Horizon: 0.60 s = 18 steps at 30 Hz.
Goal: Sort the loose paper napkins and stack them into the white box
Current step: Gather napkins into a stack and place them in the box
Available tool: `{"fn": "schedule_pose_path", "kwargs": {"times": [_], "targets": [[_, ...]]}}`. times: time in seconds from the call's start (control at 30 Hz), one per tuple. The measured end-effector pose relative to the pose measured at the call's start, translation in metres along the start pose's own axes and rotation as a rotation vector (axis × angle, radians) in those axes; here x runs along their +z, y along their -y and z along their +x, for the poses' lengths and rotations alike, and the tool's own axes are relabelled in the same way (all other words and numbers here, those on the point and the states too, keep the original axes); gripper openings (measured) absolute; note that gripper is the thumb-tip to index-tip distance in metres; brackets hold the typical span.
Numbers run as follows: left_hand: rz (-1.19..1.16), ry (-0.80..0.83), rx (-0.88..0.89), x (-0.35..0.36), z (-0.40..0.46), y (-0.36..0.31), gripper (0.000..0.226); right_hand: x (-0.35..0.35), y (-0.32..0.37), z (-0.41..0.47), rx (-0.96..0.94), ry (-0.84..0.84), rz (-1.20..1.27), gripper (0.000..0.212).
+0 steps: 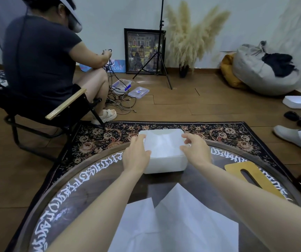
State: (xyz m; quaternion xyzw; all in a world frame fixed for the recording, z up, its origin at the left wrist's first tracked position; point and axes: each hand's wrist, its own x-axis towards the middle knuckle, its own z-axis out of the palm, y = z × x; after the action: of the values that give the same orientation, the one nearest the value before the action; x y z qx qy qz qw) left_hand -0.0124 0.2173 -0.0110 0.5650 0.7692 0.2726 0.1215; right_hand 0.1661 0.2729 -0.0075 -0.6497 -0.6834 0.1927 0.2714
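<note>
Both hands, left hand (pixel 137 155) and right hand (pixel 195 151), are gripping the white box (pixel 164 160) on the tabletop (pixel 77 193); loose napkins (pixel 178 224) are lying nearer (light, flimsy; probably best lifted by flat edges).

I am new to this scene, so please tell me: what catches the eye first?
Both hands, left hand and right hand, hold the white box at the table's far side. Loose napkins lie nearer. A seated person is at back left.
</note>
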Motion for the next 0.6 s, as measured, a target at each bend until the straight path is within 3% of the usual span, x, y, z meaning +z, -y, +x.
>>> {"fn": "schedule_pose_path", "kwargs": {"times": [0.17,0.33,0.43,0.6], "targets": [[0.056,-0.062,0.044,-0.005,-0.007,0.0,0.048,0.002,0.002,0.0,-0.139,-0.067,-0.089,0.037],[0.193,-0.145,0.317,0.003,-0.008,0.003,0.028,0.006,0.006,-0.005,-0.232,0.035,-0.165,0.02],[0.213,-0.065,0.389,0.009,-0.008,0.005,0.025,0.01,0.006,-0.008,-0.248,0.096,-0.147,0.01],[0.095,0.093,0.336,0.012,-0.007,0.019,0.022,0.005,-0.002,-0.013,-0.301,0.252,-0.025,0.012]]}}
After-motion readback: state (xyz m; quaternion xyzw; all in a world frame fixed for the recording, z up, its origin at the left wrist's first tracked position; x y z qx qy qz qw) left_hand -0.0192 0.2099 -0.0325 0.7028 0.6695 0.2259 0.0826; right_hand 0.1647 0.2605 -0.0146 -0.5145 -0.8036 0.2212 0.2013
